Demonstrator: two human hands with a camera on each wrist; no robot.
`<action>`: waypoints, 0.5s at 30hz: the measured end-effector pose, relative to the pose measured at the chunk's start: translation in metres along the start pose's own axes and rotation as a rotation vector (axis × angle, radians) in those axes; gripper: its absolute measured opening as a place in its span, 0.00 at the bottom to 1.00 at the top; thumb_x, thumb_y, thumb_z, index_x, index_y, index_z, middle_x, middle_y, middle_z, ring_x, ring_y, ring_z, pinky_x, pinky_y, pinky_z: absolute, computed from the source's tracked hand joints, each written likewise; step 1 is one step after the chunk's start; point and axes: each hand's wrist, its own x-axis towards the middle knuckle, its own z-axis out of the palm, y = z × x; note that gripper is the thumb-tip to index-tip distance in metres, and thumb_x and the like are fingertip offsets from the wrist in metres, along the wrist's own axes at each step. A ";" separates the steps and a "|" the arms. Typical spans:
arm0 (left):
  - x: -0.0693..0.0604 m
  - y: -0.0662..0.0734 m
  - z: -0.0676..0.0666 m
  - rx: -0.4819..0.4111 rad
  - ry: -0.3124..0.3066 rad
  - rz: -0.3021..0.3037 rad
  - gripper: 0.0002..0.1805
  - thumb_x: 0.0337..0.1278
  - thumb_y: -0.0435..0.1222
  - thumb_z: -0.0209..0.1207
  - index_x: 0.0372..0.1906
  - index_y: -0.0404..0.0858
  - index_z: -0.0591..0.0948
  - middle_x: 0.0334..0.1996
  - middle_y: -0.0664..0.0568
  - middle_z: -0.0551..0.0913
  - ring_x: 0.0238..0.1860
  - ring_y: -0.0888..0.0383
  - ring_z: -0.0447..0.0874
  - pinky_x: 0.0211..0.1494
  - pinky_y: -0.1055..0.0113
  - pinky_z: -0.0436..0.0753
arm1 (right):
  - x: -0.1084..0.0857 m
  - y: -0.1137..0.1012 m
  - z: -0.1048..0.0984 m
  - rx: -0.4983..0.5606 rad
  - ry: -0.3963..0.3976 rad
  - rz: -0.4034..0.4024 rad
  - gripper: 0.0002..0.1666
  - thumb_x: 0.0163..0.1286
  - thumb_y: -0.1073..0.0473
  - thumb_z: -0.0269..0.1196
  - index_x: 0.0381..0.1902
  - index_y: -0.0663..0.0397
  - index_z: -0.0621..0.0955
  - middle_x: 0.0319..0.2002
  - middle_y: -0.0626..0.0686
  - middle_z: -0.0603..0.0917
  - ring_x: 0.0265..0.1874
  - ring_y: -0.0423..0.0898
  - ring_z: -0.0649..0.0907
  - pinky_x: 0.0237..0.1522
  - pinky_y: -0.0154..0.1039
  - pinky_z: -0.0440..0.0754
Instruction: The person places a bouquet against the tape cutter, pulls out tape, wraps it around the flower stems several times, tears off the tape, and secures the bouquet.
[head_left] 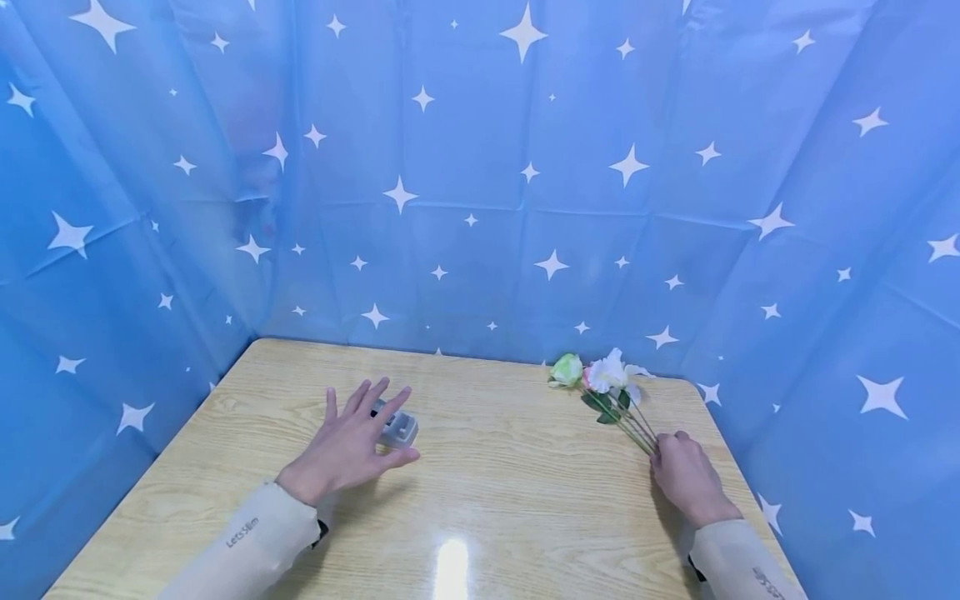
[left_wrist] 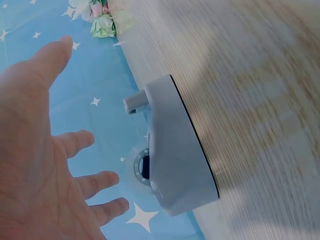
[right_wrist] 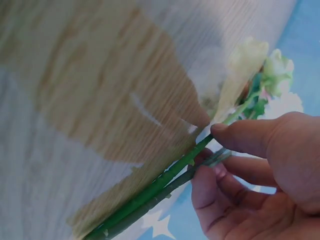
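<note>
- Left hand (head_left: 352,437): open, fingers spread and thumb held out to the side; palm toward the tape dispenser (head_left: 401,429), with a gap between fingertips and dispenser in the left wrist view.
- Tape dispenser: grey, dark along its base, standing on the left half of the tabletop (head_left: 480,467); partly hidden by the left hand in the head view. Its roll (left_wrist: 142,166) shows on the side near the fingers.
- Right hand (head_left: 686,477): pinching the green stems (head_left: 637,433) between thumb and curled fingers.
- Flowers (head_left: 606,372): at the right side, blooms by the tabletop's far edge; one pale green, one pink, others white, with dark green leaves (head_left: 600,403) just below. Cannot tell whether they are lifted or resting.
- Stems: run from the blooms to the right hand; in the right wrist view their lower ends extend beyond the grip.
- Both forearms: pale sleeves (head_left: 243,542) with dark lettering.
- Tabletop: light wood grain, rounded far corners, a bright reflection near the front.
- Surround: blue curtain (head_left: 480,142) printed with white stars, on the far side and both flanks.
</note>
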 end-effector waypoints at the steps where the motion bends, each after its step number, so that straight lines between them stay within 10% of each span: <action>1: 0.000 0.001 0.000 -0.002 0.001 0.003 0.53 0.76 0.70 0.67 0.95 0.54 0.66 0.95 0.37 0.59 0.94 0.26 0.57 0.86 0.07 0.43 | 0.000 0.000 0.000 0.006 0.002 0.000 0.05 0.80 0.72 0.68 0.40 0.70 0.87 0.35 0.65 0.83 0.32 0.54 0.82 0.33 0.53 0.85; 15: -0.001 0.015 -0.001 0.002 -0.001 0.045 0.51 0.77 0.67 0.70 0.93 0.51 0.68 0.93 0.35 0.63 0.93 0.25 0.60 0.88 0.11 0.54 | 0.003 -0.007 0.000 0.026 -0.007 -0.005 0.10 0.76 0.75 0.67 0.32 0.64 0.84 0.30 0.59 0.86 0.27 0.50 0.79 0.28 0.45 0.80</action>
